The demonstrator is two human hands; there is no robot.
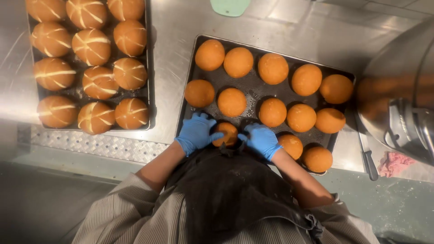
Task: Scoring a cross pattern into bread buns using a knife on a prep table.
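Both forearms are brought in from the bottom of the view, bare below rolled-up striped sleeves, and angled toward each other so the gloved hands meet at the near edge of the dark perforated tray [253,83]. The left hand [195,132], in a blue glove, is laid palm-down with fingers spread, its fingertips curled against the left side of one plain round bun [227,133]. The right hand [261,139], gloved the same way, is pressed against the bun's right side, thumb pointing inward. So the bun is cupped between the two hands rather than pinched; each grip is a loose, half-open cradle, not a closed fist. That bun is sat in the front row of the tray, nearest the dark apron [235,190], with the other smooth orange buns lined up behind and to the right. A second tray of white-scored buns [92,45] is parked well off to the left on the steel surface [172,54].
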